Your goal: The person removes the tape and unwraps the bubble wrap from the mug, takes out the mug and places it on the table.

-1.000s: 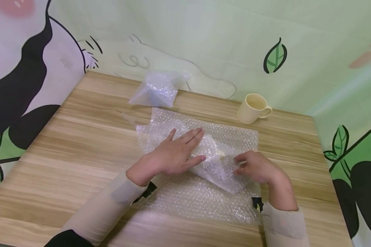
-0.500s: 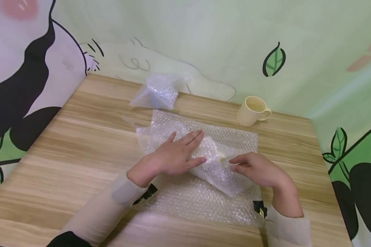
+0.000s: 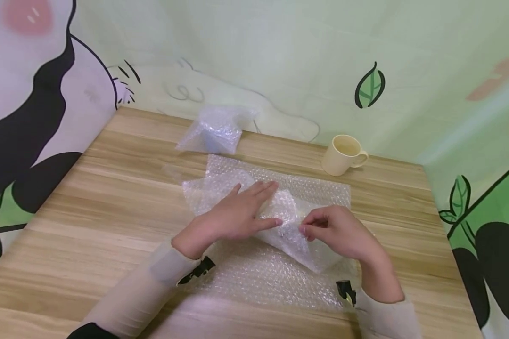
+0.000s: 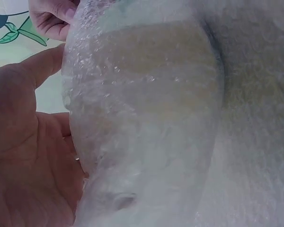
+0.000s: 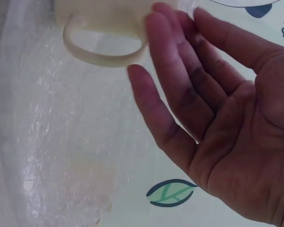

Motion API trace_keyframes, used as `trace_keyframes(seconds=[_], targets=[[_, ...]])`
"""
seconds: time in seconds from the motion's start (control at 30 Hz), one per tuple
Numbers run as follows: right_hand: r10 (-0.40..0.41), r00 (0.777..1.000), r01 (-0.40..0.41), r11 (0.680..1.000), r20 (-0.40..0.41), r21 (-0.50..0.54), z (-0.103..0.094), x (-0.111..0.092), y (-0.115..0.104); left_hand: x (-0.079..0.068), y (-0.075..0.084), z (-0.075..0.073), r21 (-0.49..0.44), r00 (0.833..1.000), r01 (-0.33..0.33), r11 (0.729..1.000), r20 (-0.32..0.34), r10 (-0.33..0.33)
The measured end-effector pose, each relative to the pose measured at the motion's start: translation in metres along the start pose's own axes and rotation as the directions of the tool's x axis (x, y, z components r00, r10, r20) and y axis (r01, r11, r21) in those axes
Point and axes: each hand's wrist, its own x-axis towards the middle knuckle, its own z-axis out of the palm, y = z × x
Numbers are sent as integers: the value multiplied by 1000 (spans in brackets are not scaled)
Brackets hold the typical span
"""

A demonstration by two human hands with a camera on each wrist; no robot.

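Observation:
A bundle of bubble wrap (image 3: 285, 207) lies on a larger bubble wrap sheet (image 3: 258, 278) in mid-table. My left hand (image 3: 239, 214) rests on the bundle with its fingers stretched out. At the bundle's right end, my right hand (image 3: 339, 233) pinches the wrap between thumb and index finger. A cream mug handle (image 5: 102, 60) appears beside the right fingertips in the right wrist view. Through the wrap in the left wrist view, a pale yellowish shape is blurred. Most of the wrapped thing is hidden by plastic and the left hand.
Behind the sheet stands a cream mug (image 3: 343, 155) with its handle to the right. A second bubble-wrapped package (image 3: 216, 129), bluish inside, sits at the back left. The wooden table (image 3: 123, 202) meets a wall printed with cartoon figures (image 3: 280, 56).
My right hand has moved left along the bundle, and its thumb and index finger have closed together on the wrap. The left hand has stayed in place.

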Motion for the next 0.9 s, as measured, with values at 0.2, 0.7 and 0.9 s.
trace_keyframes(seconds=[0.2, 0.7, 0.9], targets=[[22, 999, -22, 1000, -27, 21, 3, 4, -4, -10, -4, -19, -93, 993, -5, 996, -116, -6], [-6, 1000, 6, 993, 4, 116, 3, 0, 0, -25, -19, -35, -192, 998, -12, 981, -58, 1], [-38, 999, 33, 982, 20, 189, 8, 0, -1, -23, -23, -37, -217, 997, -75, 973, -16, 73]])
